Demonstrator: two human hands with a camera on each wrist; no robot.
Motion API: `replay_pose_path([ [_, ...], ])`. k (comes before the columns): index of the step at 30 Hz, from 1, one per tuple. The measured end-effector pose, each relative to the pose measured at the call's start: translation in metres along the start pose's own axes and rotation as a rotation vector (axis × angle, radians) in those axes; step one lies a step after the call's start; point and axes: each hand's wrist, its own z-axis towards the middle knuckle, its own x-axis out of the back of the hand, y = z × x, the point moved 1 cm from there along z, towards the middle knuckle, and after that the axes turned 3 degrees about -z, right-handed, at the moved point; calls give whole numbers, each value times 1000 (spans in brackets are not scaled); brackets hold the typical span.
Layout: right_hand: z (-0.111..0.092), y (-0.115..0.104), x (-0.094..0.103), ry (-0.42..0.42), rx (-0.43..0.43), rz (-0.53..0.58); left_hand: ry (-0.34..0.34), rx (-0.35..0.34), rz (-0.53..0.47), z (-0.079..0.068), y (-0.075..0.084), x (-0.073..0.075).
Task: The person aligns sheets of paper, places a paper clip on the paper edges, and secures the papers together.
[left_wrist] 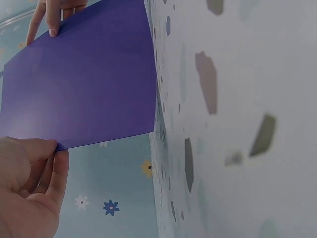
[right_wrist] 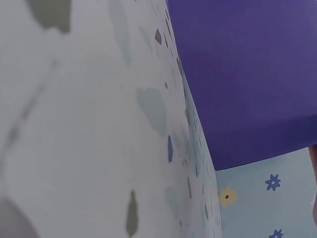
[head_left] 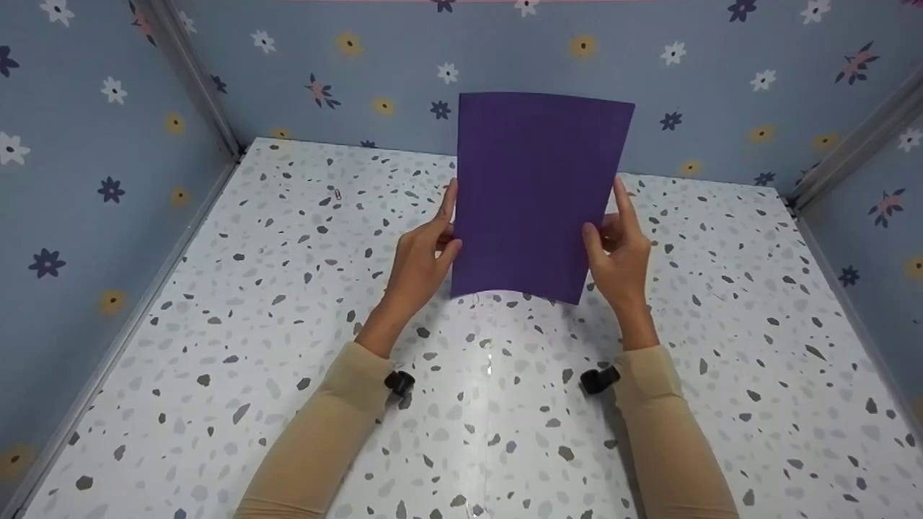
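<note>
A plain purple sheet of paper (head_left: 537, 194) is held up in front of the person, bowed slightly along its lower edge. My left hand (head_left: 420, 259) pinches its left edge, thumb on the near face and index finger pointing up along the side. On the opposite edge, my right hand (head_left: 621, 252) grips the sheet with the thumb in front and the index finger extended upward. Seen from the left wrist, the sheet (left_wrist: 84, 79) spans between both hands, its lower edge close over the tabletop. In the right wrist view, purple paper (right_wrist: 257, 74) fills the upper right.
The white speckled tabletop (head_left: 288, 303) lies beneath both arms. A small red paper clip (head_left: 337, 194) rests on it at the far left. Flower-patterned blue walls (head_left: 389, 65) enclose the back and sides.
</note>
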Motion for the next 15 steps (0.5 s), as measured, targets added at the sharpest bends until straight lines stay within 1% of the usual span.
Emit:
replay_pose_path([
  [3,0,-1,0,-18,4,19,-5,9,-1,0,0,0],
  [11,-1,3,-2,-47,14,-5,-9,25,-6,0,-1,0],
  [15,-2,11,-3,-49,15,-5,-18,22,4,0,-2,-1],
])
